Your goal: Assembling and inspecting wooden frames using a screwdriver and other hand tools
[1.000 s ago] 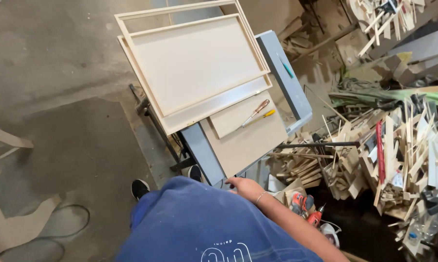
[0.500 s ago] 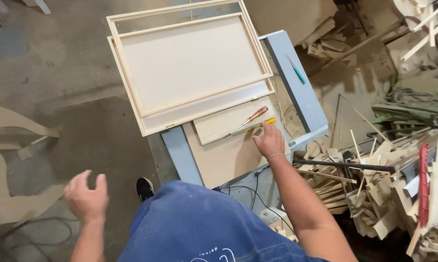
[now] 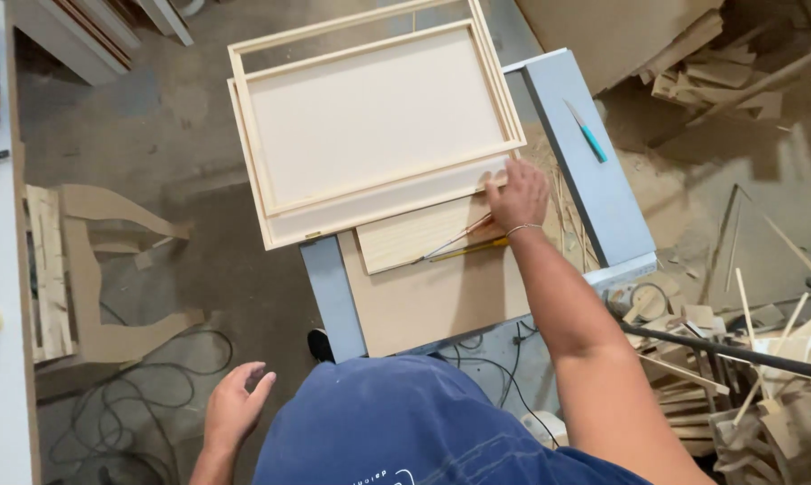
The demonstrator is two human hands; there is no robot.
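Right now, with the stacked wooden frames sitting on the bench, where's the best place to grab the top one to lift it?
Probably by its two short end rails. The top frame lies flat and wide, overhanging the grey bench on the left, so fingers can come in from that side. The right hand already rests at its near right corner; the left hand hangs free.

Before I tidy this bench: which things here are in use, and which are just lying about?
In use: right hand on the wooden frames; two pencils and a small board beside it.

Lying about: teal knife, offcuts, cables. Left hand holds nothing.
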